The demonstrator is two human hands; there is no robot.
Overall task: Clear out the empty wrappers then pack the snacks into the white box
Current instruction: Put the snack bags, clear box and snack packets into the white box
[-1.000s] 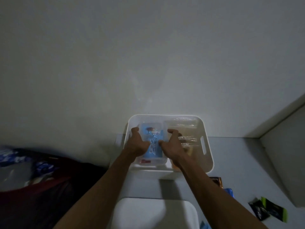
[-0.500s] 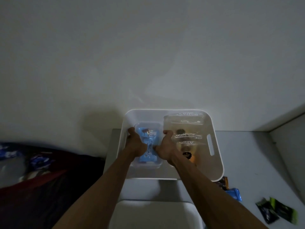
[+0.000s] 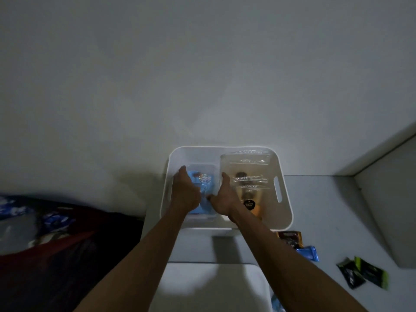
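Note:
A white box with a slot handle stands on the grey surface against the wall. In its left half sits a clear plastic tray of blue-wrapped snacks. My left hand grips the tray's left side and my right hand grips its right side. The box's right half holds a tall clear container with dark round snacks and an orange label. Outside the box lie a brown wrapper, a blue packet and green-black wrappers.
A white lid or second bin sits just in front of me. A dark red bag with blue packets fills the lower left. A wall rises behind the box and a white ledge stands at the right.
The tray of blue snacks has gone lower into the left half of the box, both hands still on it. The view has shifted, showing more of the box.

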